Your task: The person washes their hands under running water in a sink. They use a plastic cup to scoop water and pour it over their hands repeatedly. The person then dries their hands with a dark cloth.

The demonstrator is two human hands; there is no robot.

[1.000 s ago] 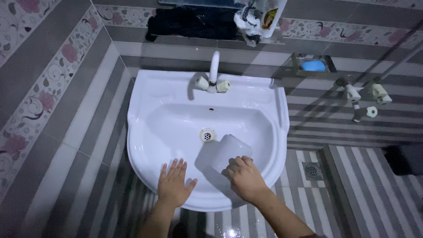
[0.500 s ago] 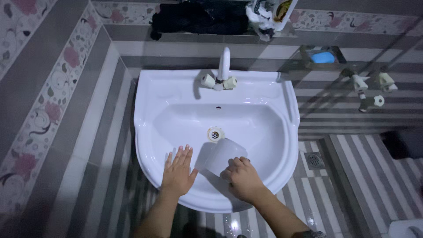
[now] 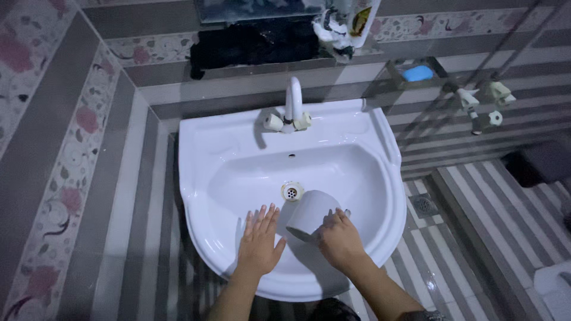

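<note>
Holding a white cup (image 3: pixel 310 213) tipped over a white sink (image 3: pixel 202 178), with the other hand flat in the bowl.

Around the sink stand a white tap (image 3: pixel 292 101) with two knobs at the back rim, a drain (image 3: pixel 291 191) in the middle of the bowl just beside the cup, a blue soap (image 3: pixel 417 73) in a wall holder to the right, a dark cloth (image 3: pixel 256 44) on the ledge above, and a floor drain (image 3: pixel 424 205) on the striped tiles; nothing blocks the cup. The right hand (image 3: pixel 340 241) has its fingers curled around the cup's lower end, tilting it toward the drain. The left hand (image 3: pixel 260 244) lies palm down on the bowl's front slope, fingers spread and straight, gripping nothing, near the cup but apart from it.
</note>
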